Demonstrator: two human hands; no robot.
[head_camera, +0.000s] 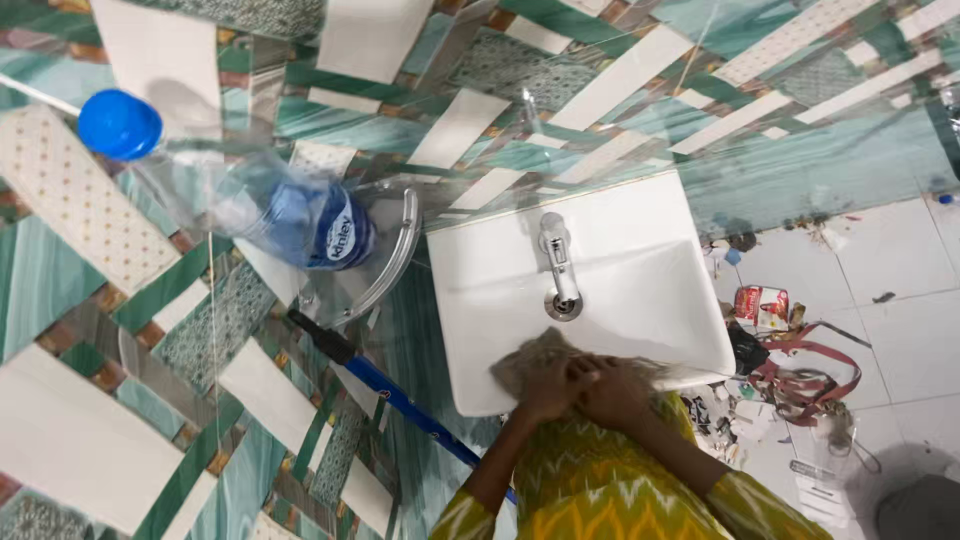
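A white wash basin (640, 300) hangs on a tiled wall, with a chrome tap (556, 255) and a round drain (563, 305) in it. A brownish-grey cloth (528, 358) lies on the basin's front rim. My left hand (548, 388) and my right hand (612, 392) sit side by side, touching each other, and both press down and grip the cloth. My sleeves are yellow-green with a zigzag pattern.
Left of the basin, a clear plastic bottle (290, 215) with a blue cap stands on a glass corner shelf (398, 255). Below the shelf, a blue-handled stick (400, 395) leans. On the white floor tiles at the right lie litter and red straps (800, 365).
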